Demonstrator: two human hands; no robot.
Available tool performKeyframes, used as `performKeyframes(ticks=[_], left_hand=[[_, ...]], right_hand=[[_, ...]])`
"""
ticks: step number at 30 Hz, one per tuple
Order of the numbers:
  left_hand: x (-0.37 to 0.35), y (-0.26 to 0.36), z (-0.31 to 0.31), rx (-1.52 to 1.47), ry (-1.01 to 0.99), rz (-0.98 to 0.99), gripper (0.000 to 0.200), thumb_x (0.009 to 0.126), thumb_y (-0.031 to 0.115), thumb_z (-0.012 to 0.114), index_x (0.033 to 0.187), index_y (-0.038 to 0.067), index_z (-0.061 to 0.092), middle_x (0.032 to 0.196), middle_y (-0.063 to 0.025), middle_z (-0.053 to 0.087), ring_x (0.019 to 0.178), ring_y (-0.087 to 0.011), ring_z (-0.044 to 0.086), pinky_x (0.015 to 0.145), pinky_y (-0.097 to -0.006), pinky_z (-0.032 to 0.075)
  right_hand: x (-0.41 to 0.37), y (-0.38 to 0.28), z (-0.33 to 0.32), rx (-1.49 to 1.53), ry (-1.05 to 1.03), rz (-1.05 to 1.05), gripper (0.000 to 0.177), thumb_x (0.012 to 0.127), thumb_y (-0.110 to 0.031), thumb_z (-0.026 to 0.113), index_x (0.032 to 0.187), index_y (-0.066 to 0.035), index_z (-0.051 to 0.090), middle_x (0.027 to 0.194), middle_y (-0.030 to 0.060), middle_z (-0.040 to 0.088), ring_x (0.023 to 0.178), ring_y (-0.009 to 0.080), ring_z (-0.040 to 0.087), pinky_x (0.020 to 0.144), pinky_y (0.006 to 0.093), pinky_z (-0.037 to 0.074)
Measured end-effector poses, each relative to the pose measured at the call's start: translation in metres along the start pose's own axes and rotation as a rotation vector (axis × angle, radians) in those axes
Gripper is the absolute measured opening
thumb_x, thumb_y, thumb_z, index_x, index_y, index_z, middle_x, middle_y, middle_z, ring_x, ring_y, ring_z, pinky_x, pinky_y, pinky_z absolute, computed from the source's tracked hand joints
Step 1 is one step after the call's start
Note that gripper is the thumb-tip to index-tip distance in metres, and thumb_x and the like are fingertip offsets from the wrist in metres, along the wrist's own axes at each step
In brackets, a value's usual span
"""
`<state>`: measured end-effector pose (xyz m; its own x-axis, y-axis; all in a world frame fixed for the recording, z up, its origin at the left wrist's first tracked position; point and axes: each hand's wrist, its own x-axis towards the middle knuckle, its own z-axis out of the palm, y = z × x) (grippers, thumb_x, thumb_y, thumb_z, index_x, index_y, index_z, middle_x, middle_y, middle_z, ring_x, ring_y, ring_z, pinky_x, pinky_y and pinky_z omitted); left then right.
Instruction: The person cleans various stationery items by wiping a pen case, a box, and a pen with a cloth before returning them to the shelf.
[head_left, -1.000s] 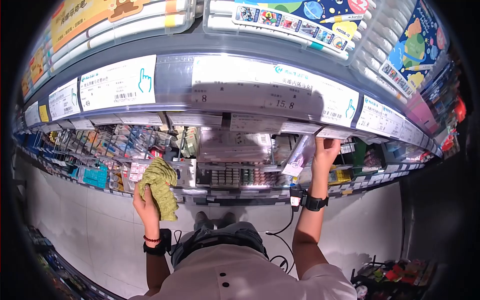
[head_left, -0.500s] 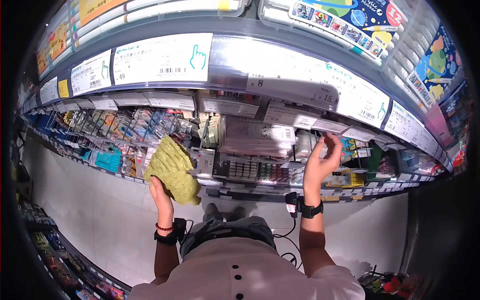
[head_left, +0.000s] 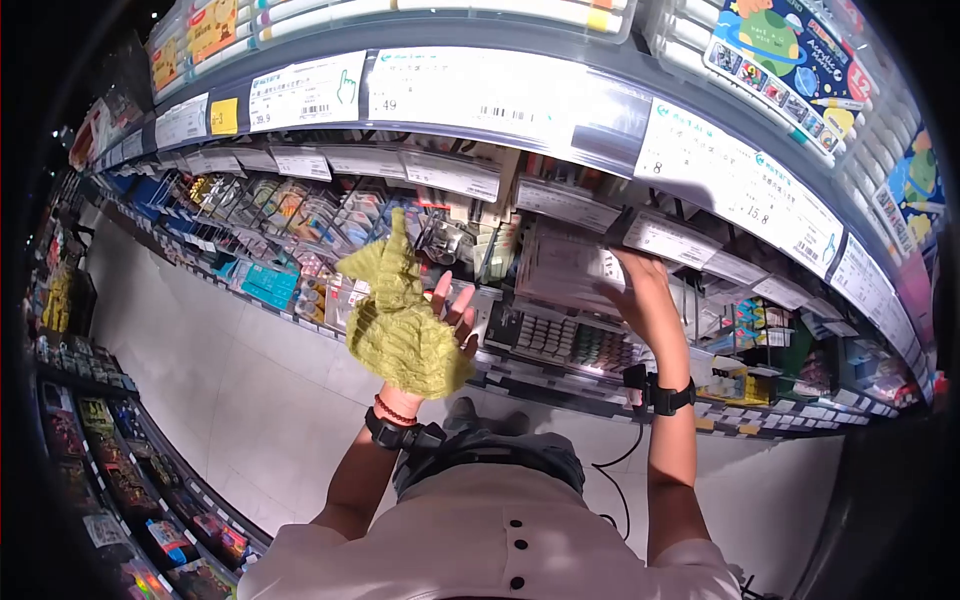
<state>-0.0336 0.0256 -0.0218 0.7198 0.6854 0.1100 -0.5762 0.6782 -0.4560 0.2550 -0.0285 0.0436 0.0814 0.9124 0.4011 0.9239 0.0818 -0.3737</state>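
Observation:
My left hand (head_left: 447, 318) is raised in front of the shelves with a green knitted cloth (head_left: 400, 325) draped over its palm, fingers spread upward. My right hand (head_left: 638, 290) reaches under a row of price tags (head_left: 672, 243) and lies against a clear plastic package (head_left: 563, 270) on the shelf below. Whether the fingers grip the package is blurred. A black band sits on each wrist.
Store shelving (head_left: 600, 110) curves across the top with white price labels and boxes of markers above. Lower shelves hold small stationery packs and paint sets (head_left: 570, 345). The aisle floor (head_left: 230, 390) is pale tile, with another low rack (head_left: 110, 470) at the left.
My left hand has lifted the green cloth up and to the right, and the fingers have opened out. My right hand moved left onto the clear package. The view swung to the left.

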Motion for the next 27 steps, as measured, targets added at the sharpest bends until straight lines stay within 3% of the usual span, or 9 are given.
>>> performKeyframes(ticks=[4, 7, 10, 11, 13, 16, 21, 25, 27], left_hand=[[0.000, 0.001, -0.004, 1.070, 0.229, 0.035, 0.052, 0.091, 0.041, 0.030, 0.136, 0.017, 0.023, 0.138, -0.0064, 0.029, 0.116, -0.0245, 0.039, 0.098, -0.0405, 0.029], [0.000, 0.021, -0.025, 1.280, 0.126, 0.065, 0.047, 0.092, 0.035, 0.032, 0.134, 0.013, 0.026, 0.135, -0.0085, 0.034, 0.116, -0.0266, 0.039, 0.099, -0.0420, 0.029], [-0.008, 0.030, -0.036, 1.074, 0.164, 0.169, 0.043, 0.093, 0.030, 0.034, 0.132, 0.012, 0.030, 0.132, -0.0101, 0.039, 0.117, -0.0272, 0.039, 0.101, -0.0415, 0.028], [-0.007, 0.033, -0.043, 1.115, 0.145, 0.292, 0.042, 0.092, 0.030, 0.036, 0.129, 0.011, 0.033, 0.129, -0.0121, 0.042, 0.116, -0.0278, 0.041, 0.098, -0.0414, 0.034], [-0.016, 0.041, -0.049, 1.123, 0.194, 0.312, 0.042, 0.092, 0.030, 0.037, 0.129, 0.010, 0.033, 0.128, -0.0127, 0.042, 0.116, -0.0282, 0.042, 0.095, -0.0415, 0.038], [-0.026, 0.039, -0.053, 1.162, 0.291, 0.354, 0.042, 0.092, 0.030, 0.038, 0.130, 0.010, 0.032, 0.126, -0.0131, 0.042, 0.115, -0.0290, 0.043, 0.090, -0.0425, 0.043], [-0.024, 0.042, -0.055, 1.125, 0.253, 0.242, 0.044, 0.093, 0.030, 0.038, 0.132, 0.011, 0.030, 0.129, -0.0088, 0.040, 0.117, -0.0290, 0.041, 0.092, -0.0436, 0.040], [-0.022, 0.027, -0.049, 1.175, 0.327, 0.260, 0.043, 0.093, 0.028, 0.036, 0.132, 0.010, 0.030, 0.130, -0.0093, 0.040, 0.117, -0.0272, 0.041, 0.094, -0.0405, 0.040], [-0.021, 0.024, -0.046, 1.036, 0.367, 0.239, 0.042, 0.094, 0.029, 0.035, 0.130, 0.009, 0.033, 0.128, -0.0096, 0.043, 0.114, -0.0236, 0.045, 0.092, -0.0375, 0.041]], right_hand=[[0.000, -0.003, -0.004, 0.006, 0.033, -0.023, 0.048, 0.064, -0.007, 0.071, 0.109, -0.006, 0.053, 0.107, 0.0156, 0.056, 0.097, 0.0327, 0.051, 0.084, 0.0371, 0.038], [-0.005, -0.014, -0.008, -0.046, 0.125, -0.058, 0.050, 0.062, -0.005, 0.072, 0.108, -0.005, 0.053, 0.105, 0.0149, 0.055, 0.096, 0.0322, 0.051, 0.083, 0.0372, 0.039], [-0.013, -0.025, -0.012, -0.053, 0.157, -0.039, 0.050, 0.062, -0.007, 0.072, 0.108, -0.004, 0.053, 0.104, 0.0143, 0.054, 0.096, 0.0326, 0.050, 0.081, 0.0379, 0.041], [-0.017, -0.027, -0.012, -0.046, 0.181, -0.025, 0.050, 0.061, -0.007, 0.072, 0.108, -0.004, 0.053, 0.103, 0.0145, 0.054, 0.095, 0.0327, 0.051, 0.080, 0.0380, 0.041], [-0.025, -0.033, -0.015, -0.018, 0.230, -0.015, 0.048, 0.062, -0.005, 0.072, 0.106, -0.002, 0.053, 0.102, 0.0158, 0.055, 0.093, 0.0328, 0.052, 0.078, 0.0370, 0.042], [-0.038, -0.050, -0.021, 0.281, 0.209, 0.054, 0.045, 0.065, -0.002, 0.069, 0.107, 0.000, 0.053, 0.101, 0.0161, 0.055, 0.092, 0.0314, 0.053, 0.080, 0.0344, 0.041], [-0.054, -0.066, -0.009, 0.944, -0.050, 0.219, 0.031, 0.085, -0.014, 0.052, 0.113, 0.000, 0.047, 0.102, 0.0095, 0.055, 0.090, 0.0141, 0.051, 0.081, 0.0267, 0.040], [-0.057, -0.080, 0.005, 1.119, -0.358, 0.231, 0.036, 0.092, -0.017, 0.041, 0.124, -0.002, 0.036, 0.106, 0.0076, 0.051, 0.091, 0.0105, 0.048, 0.081, 0.0256, 0.038], [-0.068, -0.084, 0.026, 1.296, -0.441, 0.375, 0.038, 0.092, -0.018, 0.041, 0.126, -0.002, 0.035, 0.108, 0.0074, 0.049, 0.093, 0.0102, 0.046, 0.082, 0.0254, 0.038]])
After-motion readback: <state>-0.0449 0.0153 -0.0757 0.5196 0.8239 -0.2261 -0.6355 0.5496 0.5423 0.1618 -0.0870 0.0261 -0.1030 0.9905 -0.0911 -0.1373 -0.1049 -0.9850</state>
